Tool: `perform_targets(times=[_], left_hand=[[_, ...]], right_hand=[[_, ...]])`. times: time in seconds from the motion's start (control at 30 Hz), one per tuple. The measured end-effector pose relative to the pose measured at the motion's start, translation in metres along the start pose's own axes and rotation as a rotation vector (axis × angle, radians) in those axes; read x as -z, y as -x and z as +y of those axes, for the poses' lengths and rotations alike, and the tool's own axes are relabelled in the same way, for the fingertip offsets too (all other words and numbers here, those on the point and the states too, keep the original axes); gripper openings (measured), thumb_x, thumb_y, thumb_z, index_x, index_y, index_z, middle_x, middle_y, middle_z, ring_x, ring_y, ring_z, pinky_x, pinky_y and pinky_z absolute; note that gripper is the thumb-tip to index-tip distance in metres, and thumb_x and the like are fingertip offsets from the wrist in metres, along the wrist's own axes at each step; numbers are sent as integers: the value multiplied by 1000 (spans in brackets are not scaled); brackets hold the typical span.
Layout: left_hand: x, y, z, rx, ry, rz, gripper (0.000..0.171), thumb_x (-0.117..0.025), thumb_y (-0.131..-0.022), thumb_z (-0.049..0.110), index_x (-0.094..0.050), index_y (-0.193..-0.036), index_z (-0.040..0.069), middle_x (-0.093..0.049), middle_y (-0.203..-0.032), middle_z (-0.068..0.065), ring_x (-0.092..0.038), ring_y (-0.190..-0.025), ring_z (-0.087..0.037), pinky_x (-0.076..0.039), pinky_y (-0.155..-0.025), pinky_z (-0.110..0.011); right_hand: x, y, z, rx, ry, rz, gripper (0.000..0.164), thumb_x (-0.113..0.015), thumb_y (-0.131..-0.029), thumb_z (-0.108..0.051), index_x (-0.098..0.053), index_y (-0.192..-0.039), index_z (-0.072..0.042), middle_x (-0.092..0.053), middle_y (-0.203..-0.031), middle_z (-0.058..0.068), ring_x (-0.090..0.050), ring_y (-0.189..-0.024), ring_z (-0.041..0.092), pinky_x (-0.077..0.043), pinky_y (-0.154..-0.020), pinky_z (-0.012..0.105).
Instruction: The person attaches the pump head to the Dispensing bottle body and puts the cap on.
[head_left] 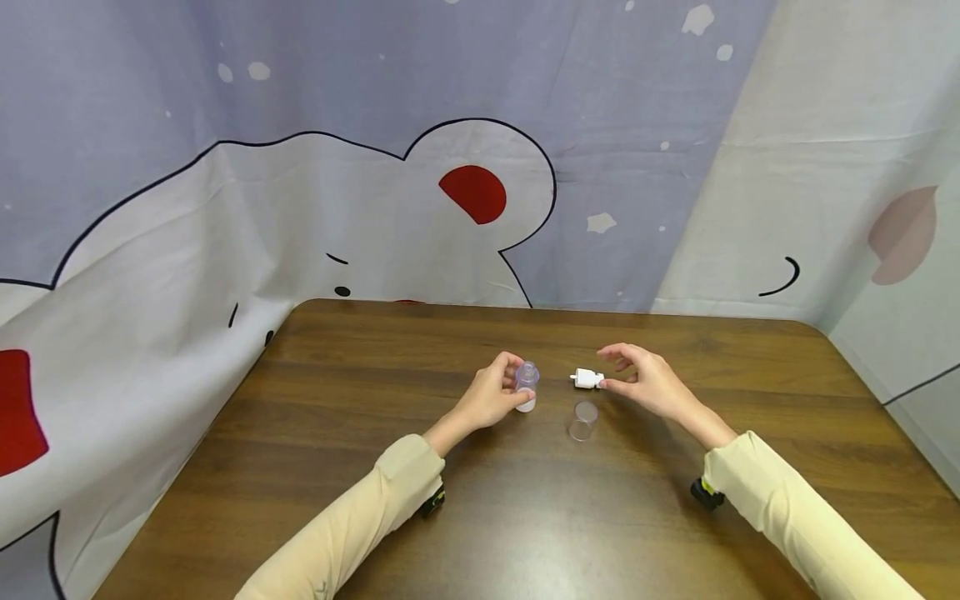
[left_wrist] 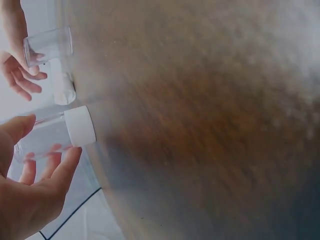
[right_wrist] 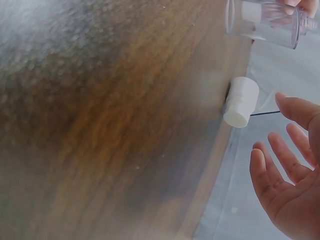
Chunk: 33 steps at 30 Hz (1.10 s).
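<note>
Broadly, a printed cloth [head_left: 420, 225] hangs at the back; before it spreads a brown wood-grain table [head_left: 337, 400]; a pale left sleeve [head_left: 360, 517] and a pale right sleeve [head_left: 795, 500] reach in over the wood; the left hand [head_left: 483, 398] holds a clear bottle [head_left: 527, 377], thumb on one side and fingers round the other, neck up and white base down; the right hand [head_left: 651, 385] holds nothing, its fingers loosely bent and thumb well parted from them, beside a small white nozzle piece [head_left: 588, 379]; nearer the body, between the hands, stands a clear cup [head_left: 582, 422]; smallest of all, the white piece lies on its side on the table, thin tip [head_left: 573, 377] towards the bottle; in the right wrist view a gap shows between it and the thumb.

For a clean pinch, thumb and forefinger would do best to close across the piece's thick body and leave the thin tip alone; a light touch seems wise, since a round thing on its side could roll; the bottle calls for only a gentle hold, and the right wrist should pass well clear of the cup, which looks easy to tip.
</note>
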<state>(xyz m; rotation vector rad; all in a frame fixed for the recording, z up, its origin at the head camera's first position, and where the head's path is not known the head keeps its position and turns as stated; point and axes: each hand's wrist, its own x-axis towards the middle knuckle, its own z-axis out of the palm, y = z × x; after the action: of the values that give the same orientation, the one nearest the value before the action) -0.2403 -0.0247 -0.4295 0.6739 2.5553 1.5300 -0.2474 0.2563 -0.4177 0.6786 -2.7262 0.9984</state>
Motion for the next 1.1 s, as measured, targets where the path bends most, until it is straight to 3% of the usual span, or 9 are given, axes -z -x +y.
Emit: perform_targets(times=[0.53, 0.87, 1.1], left_hand=[[2, 13, 5, -5, -15, -29, 40, -72, -84, 6, -49, -116, -1, -65, -104, -18, -66, -96, -26, -57, -81, -24], [3, 20, 11, 37, -63, -80, 42, -73, -84, 12, -49, -118, 3, -64, -109, -13, -65, -95, -20, -56, -79, -23], [3, 25, 10, 18, -46, -92, 41, -73, -84, 11, -49, -116, 2, -64, -108, -14, -66, -94, -21, -57, -78, -22]], right_hand=[[-4, -4, 5, -23, -31, -48, 44, -76, -81, -7, -59, -120, 0, -65, -114, 21, -62, -97, 33, -57, -76, 42], [-7, -10, 16, -81, -142, -114, 47, -76, -81, -10, -57, -122, 3, -62, -119, 24, -62, -101, 36, -57, -83, 40], [-11, -12, 24, -95, -234, -134, 48, -76, -80, -3, -55, -122, 7, -61, -119, 28, -61, -102, 37, -56, -88, 43]])
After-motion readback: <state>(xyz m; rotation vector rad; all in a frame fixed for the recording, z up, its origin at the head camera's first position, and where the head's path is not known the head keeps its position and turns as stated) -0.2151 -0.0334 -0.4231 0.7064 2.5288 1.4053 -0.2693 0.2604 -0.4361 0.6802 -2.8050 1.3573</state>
